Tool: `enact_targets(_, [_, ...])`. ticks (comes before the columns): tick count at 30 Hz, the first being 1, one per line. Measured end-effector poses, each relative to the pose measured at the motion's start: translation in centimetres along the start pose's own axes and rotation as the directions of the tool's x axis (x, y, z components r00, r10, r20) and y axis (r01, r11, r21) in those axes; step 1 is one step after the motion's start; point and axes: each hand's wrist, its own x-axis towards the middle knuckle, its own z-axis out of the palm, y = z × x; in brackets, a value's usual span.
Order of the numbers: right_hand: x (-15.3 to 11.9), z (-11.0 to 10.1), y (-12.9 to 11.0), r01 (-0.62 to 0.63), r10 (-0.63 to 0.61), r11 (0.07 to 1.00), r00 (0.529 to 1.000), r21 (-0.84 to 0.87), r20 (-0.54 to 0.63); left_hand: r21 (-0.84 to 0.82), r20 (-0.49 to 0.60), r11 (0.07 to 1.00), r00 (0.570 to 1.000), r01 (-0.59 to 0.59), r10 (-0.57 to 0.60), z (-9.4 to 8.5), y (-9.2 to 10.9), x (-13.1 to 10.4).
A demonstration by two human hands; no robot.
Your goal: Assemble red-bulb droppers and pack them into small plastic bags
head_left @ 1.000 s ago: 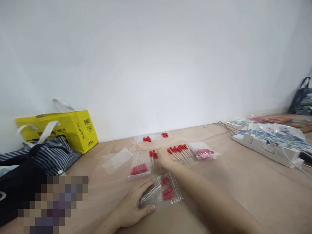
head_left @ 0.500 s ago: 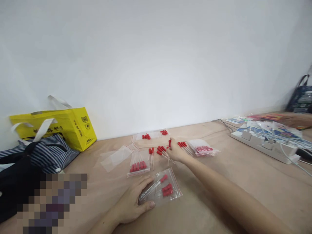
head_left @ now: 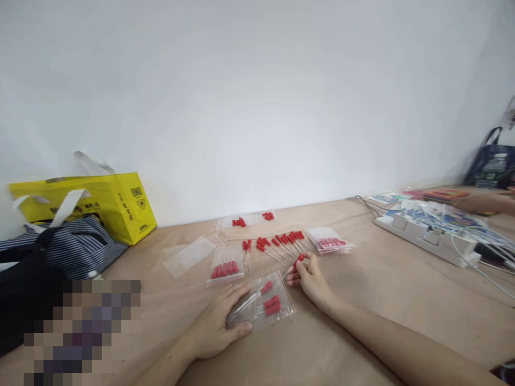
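Both hands at the clear zip bag [head_left: 263,311] on the table [head_left: 382,289].

Left hand [head_left: 219,327] lies flat on the bag's near-left end, fingers spread, pinning it. Right hand [head_left: 309,276], just beyond the bag's far-right corner, pinches what looks like one red-capped tube [head_left: 298,260] in closed fingertips. A loose row of tubes [head_left: 281,244] lies farther back; a filled bag [head_left: 225,266] sits left of that.
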Motion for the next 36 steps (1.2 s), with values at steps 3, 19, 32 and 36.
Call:
enact_targets(3, [-0.6,0.4,-0.2,-0.041,0.040,0.999,0.992,0.010,0.116,0.000,0.005,1.000,1.000,-0.005,0.005,0.1,-0.1,0.0])
enact_targets(19, [-0.1,0.8,-0.1,-0.031,0.194,0.921,0.902,-0.389,0.386,0.026,0.012,1.000,1.000,0.000,0.000,0.1,-0.1,0.0])
enact_targets(32, [0.1,0.7,-0.3,-0.047,0.234,0.907,0.882,-0.418,0.408,0.001,-0.006,1.000,1.000,-0.016,0.016,0.0,0.0,0.0])
enact_targets(36, [1.9,0.1,-1.5,0.160,0.024,0.755,0.962,-0.635,0.271,0.004,-0.003,1.000,1.000,-0.010,0.010,0.0,-0.1,0.0])
